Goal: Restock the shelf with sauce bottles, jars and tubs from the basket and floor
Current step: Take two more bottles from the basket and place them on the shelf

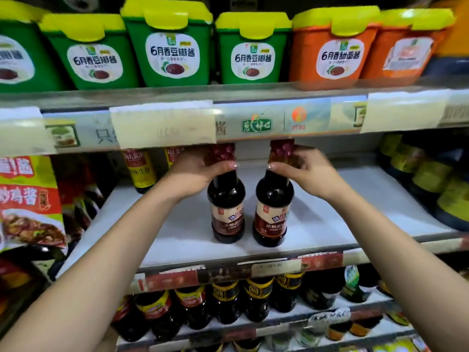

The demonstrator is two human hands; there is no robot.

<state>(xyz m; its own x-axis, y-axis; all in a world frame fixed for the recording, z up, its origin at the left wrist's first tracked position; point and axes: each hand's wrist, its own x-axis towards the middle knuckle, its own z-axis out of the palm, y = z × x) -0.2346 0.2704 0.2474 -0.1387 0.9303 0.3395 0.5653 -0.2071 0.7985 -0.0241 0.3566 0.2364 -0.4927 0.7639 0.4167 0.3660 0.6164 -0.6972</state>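
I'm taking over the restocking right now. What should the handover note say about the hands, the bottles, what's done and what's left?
Left hand grips the left bottle by its neck.
Right hand grips the right bottle the same way.
Both bottles appear to stand upright, side by side, near the front of the shelf.
Done: these two placed.
Left: release them. The basket and floor are out of view.

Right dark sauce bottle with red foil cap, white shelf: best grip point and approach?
Grip the narrow neck under the red foil cap of the right dark sauce bottle, coming from the front right, as the right hand does. It stands upright, the twin left bottle crowds its left side, and the upper shelf edge hangs low overhead.
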